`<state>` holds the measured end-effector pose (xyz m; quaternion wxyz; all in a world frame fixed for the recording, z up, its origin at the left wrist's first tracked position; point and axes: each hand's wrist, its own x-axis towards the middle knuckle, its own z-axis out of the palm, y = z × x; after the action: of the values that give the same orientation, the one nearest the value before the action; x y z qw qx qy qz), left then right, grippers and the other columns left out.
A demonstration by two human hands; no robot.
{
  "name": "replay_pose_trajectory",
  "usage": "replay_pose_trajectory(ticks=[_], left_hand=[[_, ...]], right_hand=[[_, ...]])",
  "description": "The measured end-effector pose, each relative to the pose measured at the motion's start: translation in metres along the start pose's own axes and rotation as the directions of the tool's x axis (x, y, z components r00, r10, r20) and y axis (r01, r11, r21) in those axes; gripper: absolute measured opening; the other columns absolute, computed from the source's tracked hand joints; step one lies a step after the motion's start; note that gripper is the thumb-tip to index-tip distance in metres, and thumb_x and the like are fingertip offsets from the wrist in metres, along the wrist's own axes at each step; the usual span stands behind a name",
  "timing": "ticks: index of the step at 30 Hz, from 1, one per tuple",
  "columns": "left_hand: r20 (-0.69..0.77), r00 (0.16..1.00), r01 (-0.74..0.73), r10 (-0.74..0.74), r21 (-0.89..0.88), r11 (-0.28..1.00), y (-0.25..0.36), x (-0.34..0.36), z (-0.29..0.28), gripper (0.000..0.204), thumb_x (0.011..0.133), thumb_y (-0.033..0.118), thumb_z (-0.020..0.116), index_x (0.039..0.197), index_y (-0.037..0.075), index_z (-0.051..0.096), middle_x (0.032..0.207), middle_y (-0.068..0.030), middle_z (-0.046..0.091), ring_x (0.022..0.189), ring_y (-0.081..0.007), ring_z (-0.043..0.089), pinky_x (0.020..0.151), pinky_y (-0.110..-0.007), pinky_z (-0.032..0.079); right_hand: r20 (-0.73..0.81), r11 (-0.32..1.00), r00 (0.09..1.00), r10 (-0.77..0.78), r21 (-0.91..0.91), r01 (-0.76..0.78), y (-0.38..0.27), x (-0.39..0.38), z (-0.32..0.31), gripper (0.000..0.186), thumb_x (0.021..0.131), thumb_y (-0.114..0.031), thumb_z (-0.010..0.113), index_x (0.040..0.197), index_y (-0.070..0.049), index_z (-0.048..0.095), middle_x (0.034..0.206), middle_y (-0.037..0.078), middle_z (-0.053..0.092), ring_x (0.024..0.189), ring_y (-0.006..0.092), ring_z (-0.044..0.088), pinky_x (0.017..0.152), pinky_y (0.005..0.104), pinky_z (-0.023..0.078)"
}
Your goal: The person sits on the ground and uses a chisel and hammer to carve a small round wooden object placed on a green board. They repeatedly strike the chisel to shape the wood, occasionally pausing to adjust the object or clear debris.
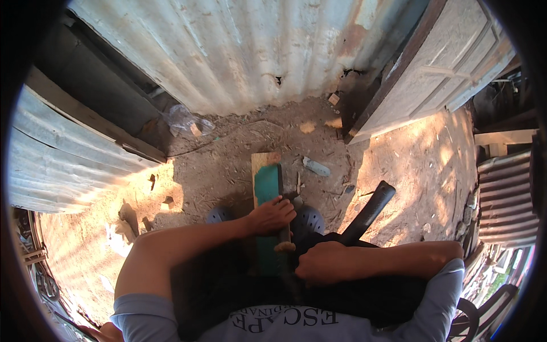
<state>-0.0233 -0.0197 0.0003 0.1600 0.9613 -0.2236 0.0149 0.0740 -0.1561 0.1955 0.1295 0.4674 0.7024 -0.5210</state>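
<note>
A long board (268, 181), mostly painted green with bare wood at its far end, stands out from my lap. My left hand (272, 218) lies across it, with fingers curled round what looks like a chisel (284, 246); its blunt wooden end points toward me and the blade is hidden. Just right of the board, my right hand (322, 262) is closed in a fist on a black-handled tool (371, 211). The thick handle sticks out beyond the fist to the far right. Its other end is dark and blurred near the wooden end.
My clogs (309, 219) flank the board on a dirt floor (250, 134) strewn with chips. A pale bottle-shaped thing (316, 167) lies beyond. Corrugated metal sheets (228, 51) close off the far side, and a panelled wooden door (433, 74) leans at far right.
</note>
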Motion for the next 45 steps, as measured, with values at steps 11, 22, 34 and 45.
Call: replay_pose_trajectory(ticks=[11,22,34,45], left_hand=[[0.056,0.998,-0.017,0.012,0.078,0.997,0.001,-0.003,0.003,0.048,0.083,0.049,0.055,0.097,0.003,0.053,0.099,-0.0128,0.054,0.107,-0.0274,0.052,0.098,-0.043,0.038],[-0.005,1.000,-0.009,0.009,0.079,0.997,0.001,-0.006,0.002,0.023,0.079,0.022,0.056,0.095,0.006,0.053,0.094,-0.0088,0.054,0.103,-0.0240,0.053,0.097,-0.043,0.039],[-0.045,0.999,-0.004,0.006,0.060,0.998,-0.036,-0.004,-0.015,0.030,0.084,0.034,0.059,0.095,0.007,0.053,0.097,-0.0088,0.054,0.105,-0.0247,0.052,0.097,-0.042,0.040],[-0.012,0.999,-0.042,0.044,0.082,0.996,-0.002,-0.005,-0.010,0.025,0.084,0.030,0.060,0.095,0.009,0.052,0.097,-0.0084,0.054,0.106,-0.0259,0.051,0.096,-0.044,0.038]], right_hand=[[-0.081,0.997,0.997,0.012,-0.078,-0.019,0.006,0.004,0.005,0.015,0.077,-0.021,0.063,0.080,-0.006,0.064,0.078,0.014,0.066,0.079,0.0323,0.068,0.064,0.0437,0.055],[-0.130,0.996,0.990,-0.056,-0.080,0.046,0.013,0.016,0.024,0.015,0.078,-0.021,0.061,0.079,-0.006,0.065,0.077,0.012,0.067,0.076,0.0314,0.068,0.065,0.0415,0.055],[-0.134,0.995,0.991,-0.003,-0.095,-0.010,0.014,0.013,0.013,0.009,0.076,-0.015,0.061,0.079,-0.009,0.067,0.077,0.013,0.067,0.077,0.0296,0.069,0.062,0.0411,0.055],[-0.141,0.994,0.990,-0.025,-0.107,0.010,0.013,0.011,0.017,0.017,0.077,-0.019,0.060,0.072,-0.004,0.065,0.071,0.016,0.065,0.071,0.0336,0.067,0.061,0.0423,0.054]])
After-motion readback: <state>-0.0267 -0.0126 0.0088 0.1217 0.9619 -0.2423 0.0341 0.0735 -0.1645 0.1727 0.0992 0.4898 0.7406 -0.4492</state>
